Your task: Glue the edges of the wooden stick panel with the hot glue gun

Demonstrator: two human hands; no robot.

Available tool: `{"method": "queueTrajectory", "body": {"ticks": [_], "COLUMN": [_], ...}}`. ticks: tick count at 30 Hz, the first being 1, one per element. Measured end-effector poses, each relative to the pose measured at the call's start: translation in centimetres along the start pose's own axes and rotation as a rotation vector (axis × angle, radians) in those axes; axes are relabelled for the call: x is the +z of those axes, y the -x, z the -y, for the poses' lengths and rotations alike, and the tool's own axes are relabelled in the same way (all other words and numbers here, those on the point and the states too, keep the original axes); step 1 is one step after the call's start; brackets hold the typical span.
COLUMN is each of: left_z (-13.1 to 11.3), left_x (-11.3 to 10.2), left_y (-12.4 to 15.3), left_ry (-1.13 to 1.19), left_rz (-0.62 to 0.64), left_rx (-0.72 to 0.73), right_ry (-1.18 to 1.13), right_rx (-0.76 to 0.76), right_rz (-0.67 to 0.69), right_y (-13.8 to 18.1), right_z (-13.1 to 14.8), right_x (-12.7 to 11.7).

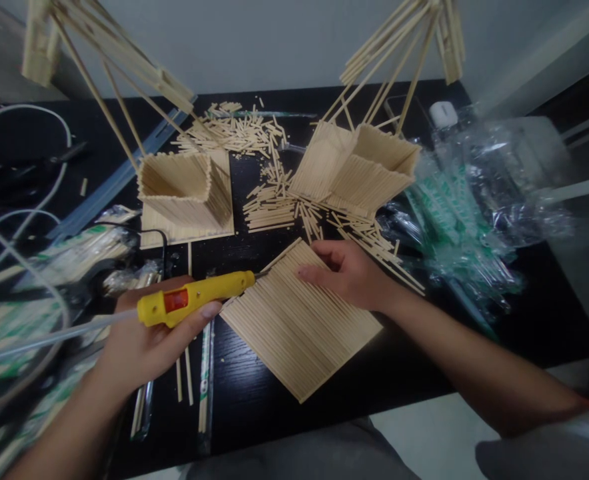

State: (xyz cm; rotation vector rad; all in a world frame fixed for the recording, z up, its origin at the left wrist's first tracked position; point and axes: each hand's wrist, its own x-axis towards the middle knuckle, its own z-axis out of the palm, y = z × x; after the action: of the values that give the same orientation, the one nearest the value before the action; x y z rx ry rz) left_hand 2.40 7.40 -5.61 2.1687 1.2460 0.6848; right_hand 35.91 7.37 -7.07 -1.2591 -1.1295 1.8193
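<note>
My left hand (147, 340) is closed around a yellow glue gun (199, 297) with a red part on its side. Its thin metal tip meets the upper left edge of a square panel of wooden sticks (299, 327), laid side by side like chopsticks. My right hand (344, 273) grips that panel at its upper right edge, thumb on top; some fingers are hidden. The panel lies slanted over the black table (389, 380). A pale, straight rod or cord (89, 327) runs from the glue gun's rear to the left.
Behind stand two stick-built pieces, each an open box (184, 180), (369, 167) on a base with tall slanting sticks. Short cut sticks (244, 133) are scattered between. Plastic wrappers (449, 220) lie right; packaged chopsticks (19, 327), a white cable (64, 287) and a long ruler-like strip (119, 170) lie left.
</note>
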Motion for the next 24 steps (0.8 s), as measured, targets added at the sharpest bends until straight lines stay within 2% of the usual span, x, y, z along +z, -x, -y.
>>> {"method": "queueTrajectory", "body": {"ticks": [11,24], "left_z": [-0.2,-0.1], "left_x": [0.8,-0.2], "left_y": [0.1,0.2], "left_ry": [-0.006,-0.032], "left_rz": [-0.028,-0.022], "left_rx": [0.033,-0.122], "right_ry": [0.005,-0.022], "right_rx": [-0.003,0.035], "right_rz": [0.015,-0.008], "right_y": [-0.1,0.0], "right_z": [-0.2,0.2], "right_x": [0.3,0.0]}}
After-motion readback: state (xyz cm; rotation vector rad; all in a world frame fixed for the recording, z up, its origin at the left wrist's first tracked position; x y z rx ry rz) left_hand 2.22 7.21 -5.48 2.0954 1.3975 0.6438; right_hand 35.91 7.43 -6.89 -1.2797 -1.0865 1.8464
